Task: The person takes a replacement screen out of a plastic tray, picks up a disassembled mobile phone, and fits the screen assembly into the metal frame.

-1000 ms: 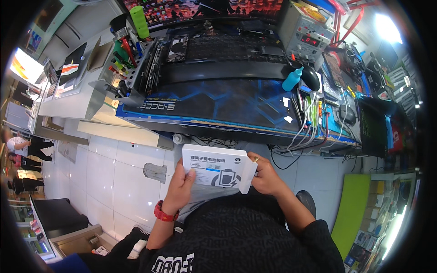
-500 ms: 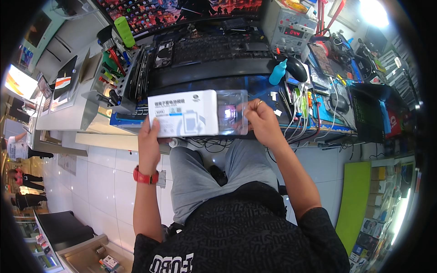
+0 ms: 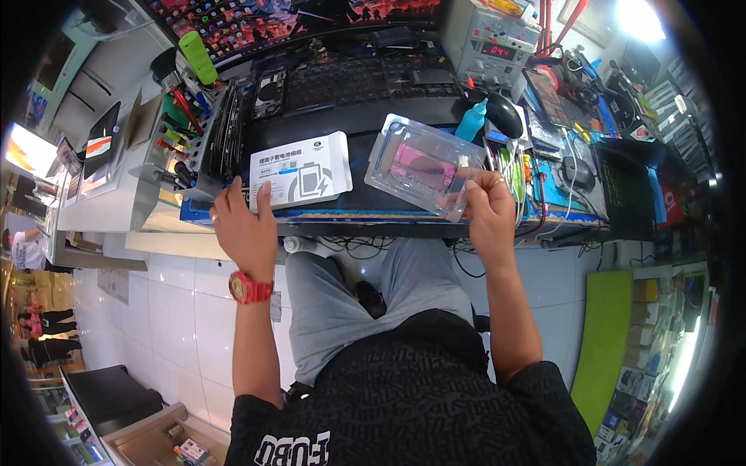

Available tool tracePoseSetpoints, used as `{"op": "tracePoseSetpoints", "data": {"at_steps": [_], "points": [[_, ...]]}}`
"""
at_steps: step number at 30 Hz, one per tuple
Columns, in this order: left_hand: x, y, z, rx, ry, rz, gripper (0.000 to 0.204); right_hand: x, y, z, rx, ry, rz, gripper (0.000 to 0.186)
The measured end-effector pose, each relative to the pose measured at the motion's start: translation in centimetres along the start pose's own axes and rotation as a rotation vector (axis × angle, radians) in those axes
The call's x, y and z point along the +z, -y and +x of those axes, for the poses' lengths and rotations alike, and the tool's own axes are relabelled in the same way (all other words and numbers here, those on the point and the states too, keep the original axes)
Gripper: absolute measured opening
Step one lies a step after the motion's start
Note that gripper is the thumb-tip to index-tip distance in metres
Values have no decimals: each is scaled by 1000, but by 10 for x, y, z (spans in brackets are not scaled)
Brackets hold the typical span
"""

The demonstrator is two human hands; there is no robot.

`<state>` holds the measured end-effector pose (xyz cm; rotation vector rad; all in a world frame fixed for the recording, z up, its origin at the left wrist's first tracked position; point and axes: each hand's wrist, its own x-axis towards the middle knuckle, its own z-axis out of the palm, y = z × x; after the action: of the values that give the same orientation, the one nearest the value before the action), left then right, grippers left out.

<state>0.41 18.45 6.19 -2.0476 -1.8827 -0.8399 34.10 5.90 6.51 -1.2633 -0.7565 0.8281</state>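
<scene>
A white battery box (image 3: 299, 171) with a grey battery drawing lies flat on the front of the desk. My left hand (image 3: 245, 233) is at its lower left corner, fingers spread, with the thumb over the box's edge and no grip around it. In my right hand (image 3: 491, 206) is the corner of a clear plastic blister tray (image 3: 388, 151), pinched between thumb and fingers and tilted over the desk edge. Inside the tray shows a flat pink piece (image 3: 423, 167) with a dark patch; its exact kind cannot be made out.
Behind the box stand a keyboard (image 3: 365, 81) and a wide monitor (image 3: 295, 19). A tool holder (image 3: 198, 144) is at the left. To the right are a blue squeeze bottle (image 3: 472, 120), a black mouse (image 3: 503, 119), cables and a power supply (image 3: 493, 46).
The clear tray has come fully out of the white box and moved right in my right hand. The box now rests on the desk, and my left hand has loosened from it.
</scene>
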Motion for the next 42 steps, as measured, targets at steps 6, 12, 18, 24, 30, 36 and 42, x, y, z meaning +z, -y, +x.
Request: {"op": "tracePoseSetpoints", "data": {"at_steps": [6, 12, 18, 24, 30, 36, 42], "points": [[-51, -71, -96, -363, 403, -1360, 65, 24, -1, -50, -253, 130, -43, 9], [-74, -74, -121, -891, 712, -2186, 86, 42, 8, -105, -1055, 544, -732, 10], [-48, -50, -139, -798, 824, -2476, 92, 54, 1, -122, -1072, 617, -723, 33], [-46, -54, -145, -888, 851, -2704, 112, 58, 0, -133, -820, 604, -649, 63], [-47, -54, -145, -917, 887, -2714, 114, 56, -7, -132, -781, 631, -616, 76], [-50, -55, -147, -903, 957, -2625, 115, 55, -13, -132, -706, 605, -620, 99], [-53, -59, -149, -979, 918, -2757, 119, 53, -9, -127, -724, 645, -702, 108]]}}
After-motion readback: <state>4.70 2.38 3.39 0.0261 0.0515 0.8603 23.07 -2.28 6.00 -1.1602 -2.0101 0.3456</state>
